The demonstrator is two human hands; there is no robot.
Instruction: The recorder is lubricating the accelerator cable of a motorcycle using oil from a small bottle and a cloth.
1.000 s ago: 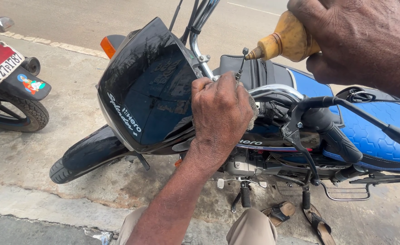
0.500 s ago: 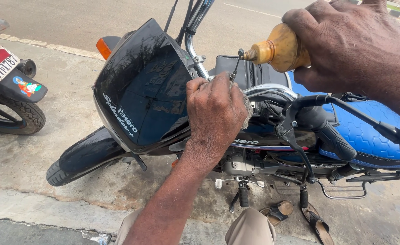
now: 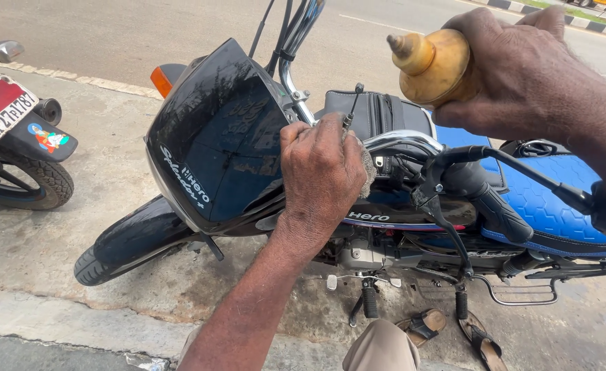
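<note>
Raised away from the thin cable end (image 3: 352, 104), the right hand (image 3: 523, 75) grips a yellow-brown plastic oil bottle (image 3: 432, 65); the left hand (image 3: 322, 172) clutches a grey rag (image 3: 368, 172) on the chrome handlebar (image 3: 399, 141).

Bright daylight, soft/overcast, no hard sun. Shadows diffuse: dark patch on the pavement (image 3: 200, 275) under the motorcycle (image 3: 385, 213), weak one under the 2nd bike's wheel (image 3: 31, 182). Black visor (image 3: 214, 148) is glossy, shows broad sky reflections + mild glare streaks. Chrome handlebar (image 3: 402, 141) has small specular highlights. Road (image 3: 145, 34) up top slightly washed out, not clipped. Focus sharp mid-frame: left hand (image 3: 323, 175) skin texture crisp. Right hand (image 3: 523, 72) w/ yellow oil bottle (image 3: 430, 65) close to lens, a bit soft. Slight wide-angle stretch at edges. No motion blur seen. Colour natural, contrast OK.
</note>
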